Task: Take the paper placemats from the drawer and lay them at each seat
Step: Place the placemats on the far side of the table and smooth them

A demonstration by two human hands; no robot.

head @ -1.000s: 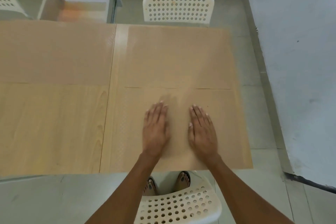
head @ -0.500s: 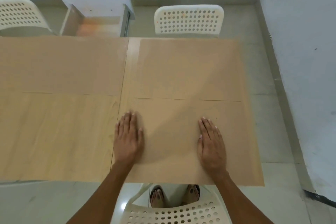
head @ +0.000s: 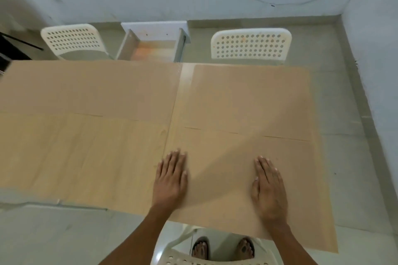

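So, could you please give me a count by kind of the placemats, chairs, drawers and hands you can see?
Paper placemats laid on the table: 3 (far left, far right, near right)
White perforated chairs: 3 (far left, far right, near)
Open drawer: 1
Hands: 2 (left hand, right hand)
Total: 9

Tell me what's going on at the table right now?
A person presses both flat palms, left hand and right hand, on the near-right paper placemat. Two more placemats cover the far seats. The near-left spot shows bare wood. The drawer stands open beyond the table.
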